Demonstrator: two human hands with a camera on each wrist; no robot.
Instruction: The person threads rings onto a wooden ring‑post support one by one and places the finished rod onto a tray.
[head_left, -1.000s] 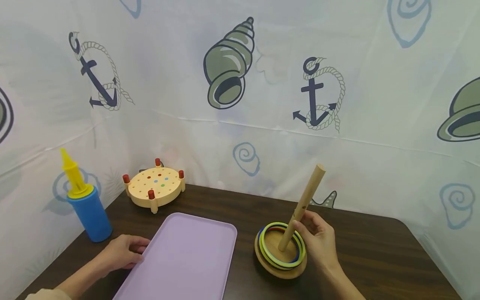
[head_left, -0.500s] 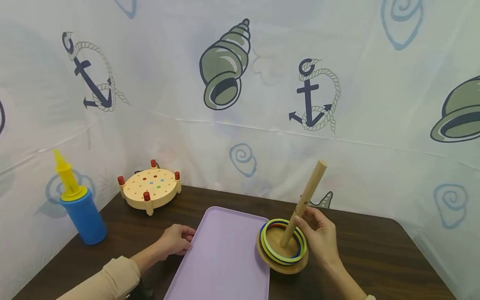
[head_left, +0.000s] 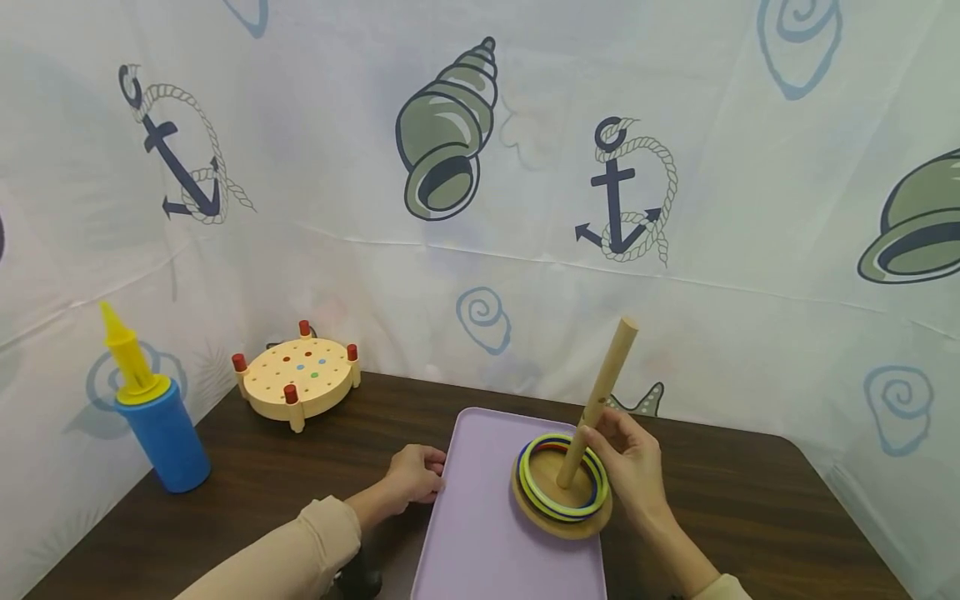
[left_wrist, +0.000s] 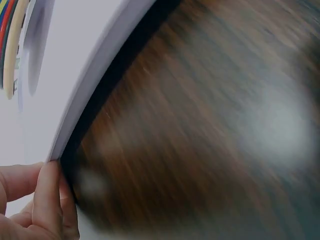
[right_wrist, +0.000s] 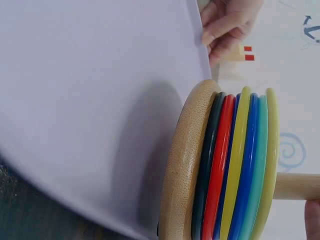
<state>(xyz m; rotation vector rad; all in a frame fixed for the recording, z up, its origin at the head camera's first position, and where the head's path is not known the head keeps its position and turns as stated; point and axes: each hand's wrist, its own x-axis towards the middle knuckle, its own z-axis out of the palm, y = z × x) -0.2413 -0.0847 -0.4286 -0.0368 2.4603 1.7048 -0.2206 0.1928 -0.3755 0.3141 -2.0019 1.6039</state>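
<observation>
My left hand (head_left: 414, 477) pinches the left edge of a lilac tray (head_left: 480, 533) between thumb and fingers, as the left wrist view also shows. My right hand (head_left: 633, 467) holds the upright wooden peg (head_left: 609, 371) of a ring toss stand by its middle. Several coloured rings (right_wrist: 245, 165), among them yellow, blue, red and green, lie stacked around the peg on the round wooden base (right_wrist: 182, 170). The stand tilts, its peg leaning to the right, and its base overlaps the tray's right part. In the right wrist view the base casts a shadow on the tray.
A blue balloon pump (head_left: 167, 437) with a yellow nozzle stands at the far left. Behind it, near the back edge, is a round cream board (head_left: 300, 379) with red-topped posts. The dark wooden table (head_left: 750, 508) meets a hanging sheet (head_left: 540, 333) printed with shells and anchors.
My left hand has slid the tray to the right, from beside the stand to beneath it. The right hand keeps hold of the peg, with the stand nearly in place.
</observation>
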